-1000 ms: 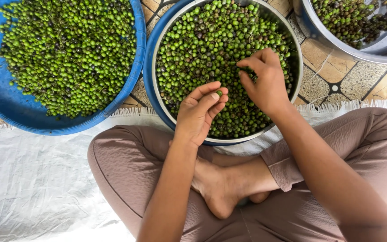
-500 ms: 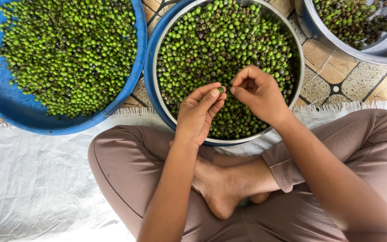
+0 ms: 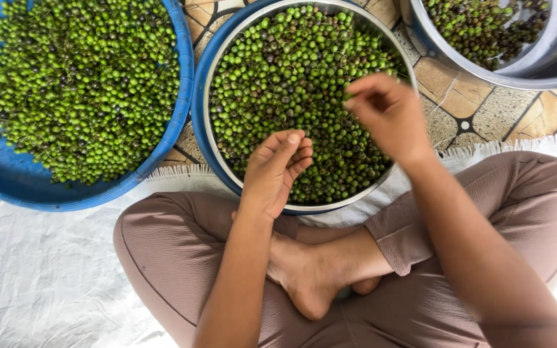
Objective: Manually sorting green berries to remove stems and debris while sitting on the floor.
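We sat cross-legged with the middle pan (image 3: 209,129) against our shins, so its berries (image 3: 291,84) lay within reach. Our left hand (image 3: 277,173) cupped loosely over its near rim; our right hand (image 3: 388,113) hovered above, fingertips (image 3: 351,102) pinched together on something too small to see.

I count three round containers of small green berries. One is a blue basin (image 3: 8,187) at the left edge of my view, resting partly on the white sheet (image 3: 40,283). One is a steel bowl (image 3: 213,138) in the middle, and it sits inside one blue tub (image 3: 196,109), which makes two blue vessels in all. A second steel bowl (image 3: 549,58) is in the top right corner on the tiled floor (image 3: 478,109). The berries in each run far too many to count. Two hands are in sight, the left hand (image 3: 275,171) and the right hand (image 3: 388,116), both over the middle bowl. One bare foot (image 3: 304,274) shows.
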